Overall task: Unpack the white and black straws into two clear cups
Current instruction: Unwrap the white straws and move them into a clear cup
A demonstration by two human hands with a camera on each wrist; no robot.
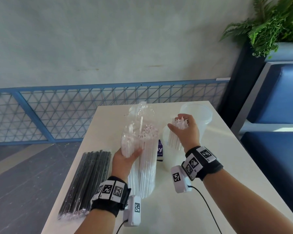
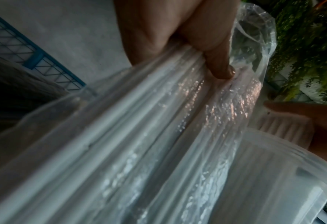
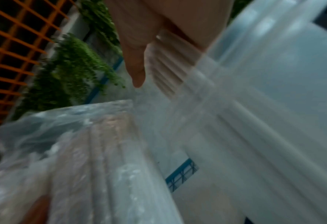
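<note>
My left hand (image 1: pixel 125 159) grips the clear plastic bag of white straws (image 1: pixel 142 149), which stands upright on the white table (image 1: pixel 201 200) with its top open; in the left wrist view the thumb presses on the bag (image 2: pixel 158 136). My right hand (image 1: pixel 184 130) holds a bunch of white straws (image 1: pixel 175 135) just right of the bag, above a clear cup (image 1: pixel 167 159). A second clear cup (image 1: pixel 198 114) stands behind my right hand. The sealed pack of black straws (image 1: pixel 90 179) lies flat at the table's left edge. The right wrist view is blurred and shows the held straws (image 3: pixel 168 68).
A purple card (image 1: pixel 159 150) lies between the bag and the near cup. A blue mesh railing (image 1: pixel 57 112) runs behind the table. Blue cushioned seats (image 1: pixel 277 115) and a potted fern (image 1: pixel 274 22) stand on the right. The table's left edge is close to the black pack.
</note>
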